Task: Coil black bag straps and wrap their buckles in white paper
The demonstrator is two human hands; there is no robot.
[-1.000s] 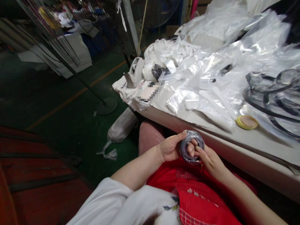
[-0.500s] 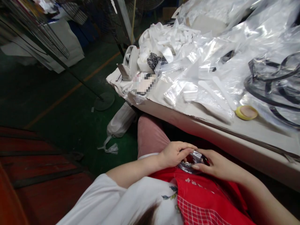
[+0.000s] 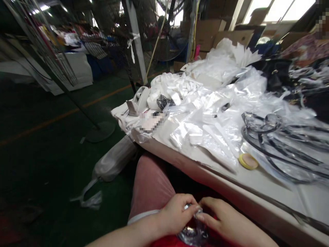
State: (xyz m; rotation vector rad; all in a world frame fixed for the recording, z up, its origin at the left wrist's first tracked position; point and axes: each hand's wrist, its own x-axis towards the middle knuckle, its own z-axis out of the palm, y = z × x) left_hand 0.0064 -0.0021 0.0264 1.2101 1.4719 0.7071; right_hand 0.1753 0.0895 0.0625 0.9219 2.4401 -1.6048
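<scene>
In the head view, the shiny coil is held low beside the pink leg, below the near edge of the worktop. Its upper part is pinched by the left hand and the right hand, each grip closed on it; how firmly cannot be told. If either grip were eased, the coil could be sprung loose or dropped, its glossy surface probably being slippery. The yellow roll, near the edge, could be knocked off by a raised right hand.
</scene>
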